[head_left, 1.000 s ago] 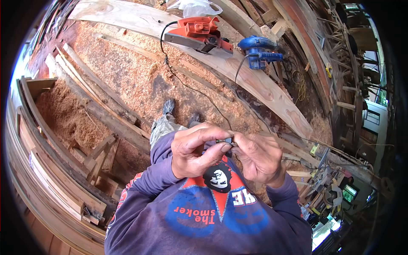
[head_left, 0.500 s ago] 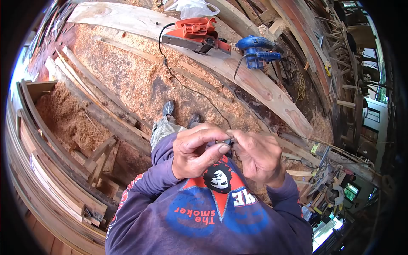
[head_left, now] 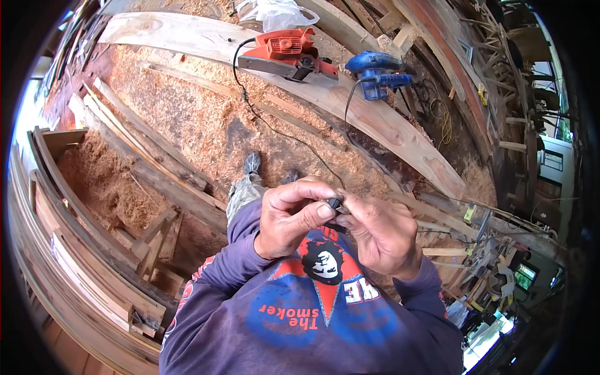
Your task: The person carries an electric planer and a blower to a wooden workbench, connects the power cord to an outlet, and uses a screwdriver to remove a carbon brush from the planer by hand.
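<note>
Hands (head_left: 289, 219) pinching — dark piece (head_left: 334, 203) between them.

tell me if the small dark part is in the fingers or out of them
In. The left hand pinches the small dark part between thumb and finger; the right hand meets it, its grip partly hidden.

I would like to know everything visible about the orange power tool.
The orange power tool has a vented, plastic-looking housing, a long flat grey face that looks metallic, and black parts near one end. A black cord leaves its other end. It lies on the pale wooden board, with a white plastic bag close behind.
</note>
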`<state>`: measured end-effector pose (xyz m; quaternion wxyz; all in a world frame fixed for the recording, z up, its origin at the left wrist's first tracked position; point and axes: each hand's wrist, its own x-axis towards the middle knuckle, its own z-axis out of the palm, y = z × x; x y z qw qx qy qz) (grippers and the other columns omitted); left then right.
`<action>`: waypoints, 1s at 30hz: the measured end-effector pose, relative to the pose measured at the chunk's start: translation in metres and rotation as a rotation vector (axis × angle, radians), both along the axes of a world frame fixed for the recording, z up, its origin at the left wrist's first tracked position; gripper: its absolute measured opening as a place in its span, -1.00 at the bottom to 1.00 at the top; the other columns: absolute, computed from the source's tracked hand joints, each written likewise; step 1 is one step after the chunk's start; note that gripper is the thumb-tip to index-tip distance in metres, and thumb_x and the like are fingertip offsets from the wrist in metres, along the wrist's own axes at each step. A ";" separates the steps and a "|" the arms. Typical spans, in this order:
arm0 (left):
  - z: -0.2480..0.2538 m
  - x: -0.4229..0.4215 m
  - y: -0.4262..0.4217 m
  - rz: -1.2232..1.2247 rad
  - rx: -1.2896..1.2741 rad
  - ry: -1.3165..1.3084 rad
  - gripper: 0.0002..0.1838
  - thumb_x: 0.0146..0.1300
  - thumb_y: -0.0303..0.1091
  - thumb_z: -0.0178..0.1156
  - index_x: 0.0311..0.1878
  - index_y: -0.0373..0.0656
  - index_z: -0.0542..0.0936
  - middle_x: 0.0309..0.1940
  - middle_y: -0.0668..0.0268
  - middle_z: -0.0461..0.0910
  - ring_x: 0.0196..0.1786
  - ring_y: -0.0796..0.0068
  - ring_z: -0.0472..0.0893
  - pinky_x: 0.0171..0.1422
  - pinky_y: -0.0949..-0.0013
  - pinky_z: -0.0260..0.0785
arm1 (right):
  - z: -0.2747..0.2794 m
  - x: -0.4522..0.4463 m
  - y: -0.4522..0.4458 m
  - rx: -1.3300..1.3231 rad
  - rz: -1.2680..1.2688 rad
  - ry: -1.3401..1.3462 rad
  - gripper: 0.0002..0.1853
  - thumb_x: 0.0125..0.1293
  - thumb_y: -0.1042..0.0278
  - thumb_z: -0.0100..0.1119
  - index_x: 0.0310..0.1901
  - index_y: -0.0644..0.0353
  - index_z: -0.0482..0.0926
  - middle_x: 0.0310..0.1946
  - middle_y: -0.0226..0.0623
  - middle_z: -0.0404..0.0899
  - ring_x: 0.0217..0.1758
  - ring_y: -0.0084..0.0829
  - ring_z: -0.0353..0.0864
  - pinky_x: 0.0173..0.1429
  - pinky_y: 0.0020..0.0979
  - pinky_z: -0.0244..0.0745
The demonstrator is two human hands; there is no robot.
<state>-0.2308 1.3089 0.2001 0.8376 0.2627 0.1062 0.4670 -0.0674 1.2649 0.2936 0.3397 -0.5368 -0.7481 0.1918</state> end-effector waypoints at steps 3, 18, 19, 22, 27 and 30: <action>-0.001 -0.004 0.003 0.029 0.097 0.055 -0.78 0.32 -0.62 0.28 0.03 -0.35 0.65 -0.08 0.08 0.68 0.01 0.37 0.66 0.11 0.36 0.52 | 0.002 -0.005 0.001 -0.014 -0.006 -0.007 -0.59 0.23 0.56 0.39 0.11 0.48 0.58 -0.27 -0.01 0.72 -0.34 -0.18 0.77 -0.33 -0.28 0.63; 0.004 -0.020 0.018 0.146 0.417 0.272 -0.77 0.25 -0.59 0.36 -0.02 -0.35 0.66 -0.18 0.08 0.71 -0.19 0.37 0.71 -0.10 0.39 0.55 | 0.002 -0.015 0.003 -0.121 0.003 0.066 -0.59 0.28 0.61 0.30 0.17 0.47 0.55 -0.36 -0.09 0.67 -0.34 -0.20 0.76 -0.32 -0.29 0.63; 0.004 -0.019 0.016 0.147 0.417 0.270 -0.77 0.25 -0.59 0.36 -0.02 -0.35 0.66 -0.18 0.08 0.71 -0.19 0.37 0.71 -0.10 0.39 0.55 | 0.003 -0.016 0.003 -0.121 0.003 0.065 -0.59 0.28 0.61 0.30 0.17 0.47 0.55 -0.36 -0.09 0.67 -0.34 -0.20 0.76 -0.32 -0.29 0.63; 0.006 -0.018 0.016 0.102 0.227 0.191 -0.77 0.24 -0.59 0.36 -0.03 -0.35 0.67 -0.21 0.09 0.72 -0.20 0.38 0.71 -0.13 0.41 0.54 | 0.010 -0.022 -0.001 -0.198 -0.074 0.159 -0.71 0.36 0.59 0.25 0.08 0.48 0.55 -0.37 -0.11 0.68 -0.36 -0.27 0.77 -0.32 -0.33 0.65; 0.012 -0.027 0.037 0.060 0.594 0.330 -0.78 0.21 -0.60 0.37 -0.07 -0.34 0.69 -0.27 0.13 0.69 -0.26 0.40 0.69 -0.20 0.41 0.50 | 0.019 -0.018 0.000 -0.391 -0.060 0.309 -0.84 0.46 0.56 0.14 0.01 0.38 0.48 -0.34 -0.08 0.69 -0.35 -0.35 0.78 -0.33 -0.40 0.66; 0.010 -0.030 0.035 0.032 0.613 0.372 -0.80 0.18 -0.55 0.39 -0.12 -0.34 0.68 -0.31 0.14 0.68 -0.28 0.34 0.67 -0.18 0.33 0.50 | 0.017 -0.013 -0.001 -0.406 -0.016 0.298 -0.81 0.45 0.56 0.14 0.04 0.36 0.50 -0.34 -0.08 0.69 -0.35 -0.33 0.79 -0.34 -0.39 0.66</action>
